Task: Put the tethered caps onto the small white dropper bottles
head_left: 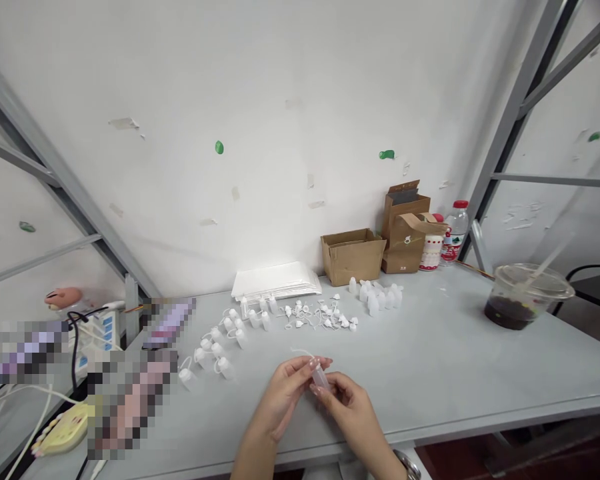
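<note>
Near the desk's front edge, both hands meet at a small translucent plastic bottle (pixel 321 377), held tilted. My left hand (pixel 286 390) pinches its top end, where a white cap strap (pixel 301 351) sticks out; the fingers mostly hide the cap. Fingers of my right hand (pixel 349 405) are closed around the bottle's lower body. Beyond my hands lies a loose pile of white caps with straps (pixel 325 315). Several capped bottles (pixel 215 340) stand in slanting rows to the left. A cluster of uncapped bottles (pixel 377 297) sits behind and to the right.
A stack of white sheets (pixel 275 280), an open cardboard box (pixel 354 257), a brown paper bag (pixel 405 233) and a drink bottle (pixel 455 233) line the wall. On the right stands a plastic cup with dark drink (pixel 515 307). Blurred devices, a power strip (pixel 97 337) and cables occupy the left.
</note>
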Action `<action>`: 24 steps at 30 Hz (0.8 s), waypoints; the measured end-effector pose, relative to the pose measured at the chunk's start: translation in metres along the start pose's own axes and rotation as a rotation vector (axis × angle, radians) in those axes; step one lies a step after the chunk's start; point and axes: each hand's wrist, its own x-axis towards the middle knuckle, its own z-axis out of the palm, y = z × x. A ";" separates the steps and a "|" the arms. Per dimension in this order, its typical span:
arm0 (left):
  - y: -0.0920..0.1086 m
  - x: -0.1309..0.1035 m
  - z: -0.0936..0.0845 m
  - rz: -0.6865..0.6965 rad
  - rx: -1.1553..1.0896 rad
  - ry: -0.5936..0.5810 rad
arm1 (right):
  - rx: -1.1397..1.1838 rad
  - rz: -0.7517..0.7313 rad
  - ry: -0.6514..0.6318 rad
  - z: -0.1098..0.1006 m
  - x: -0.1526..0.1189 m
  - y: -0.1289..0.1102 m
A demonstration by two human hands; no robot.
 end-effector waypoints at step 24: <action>-0.009 0.003 -0.002 0.046 -0.140 0.046 | 0.307 0.031 0.009 -0.001 0.006 0.006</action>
